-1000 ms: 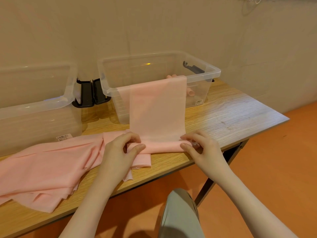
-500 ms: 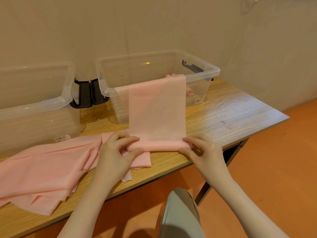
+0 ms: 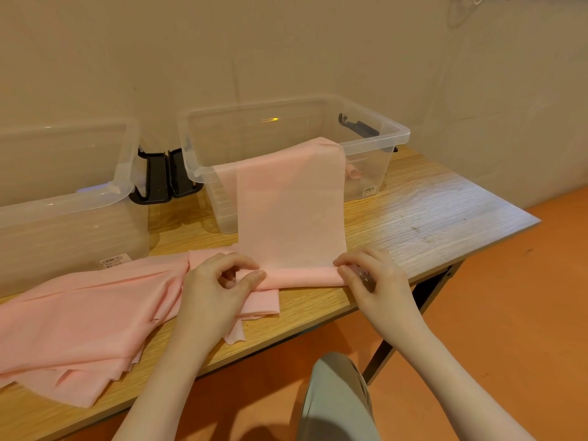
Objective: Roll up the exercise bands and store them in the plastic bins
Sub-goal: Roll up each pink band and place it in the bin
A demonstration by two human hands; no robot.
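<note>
**Both hands pinching the rolled end of a pink band at the near table edge**

A person is sitting at a wooden table [image 3: 429,218], with one knee [image 3: 337,396] showing below the near edge. A pink band [image 3: 291,214] is hanging over the near rim of the right-hand clear bin [image 3: 381,135] and running down across the table toward the person, where its near end is lying as a short roll [image 3: 302,276].

The left hand [image 3: 213,291] is gripping the left end of that roll, with the thumb and curled fingers closing around it. The right hand [image 3: 375,281] is pinching the right end between the thumb and the bent fingertips. Both hands are resting near the table edge, with the roll stretching between them.

To the left, a loose pile of pink bands [image 3: 79,319] is spreading over the near left part of the table, and one corner of it is lying under the left hand. Behind the pile, a second clear bin [image 3: 63,198] is standing at the far left. Two black latches [image 3: 165,176] are sitting between the two bins. Inside the right-hand bin, a small pink roll [image 3: 353,171] is showing through the clear wall, just right of the hanging band. An orange floor [image 3: 509,313] is lying beyond the table on the right.
</note>
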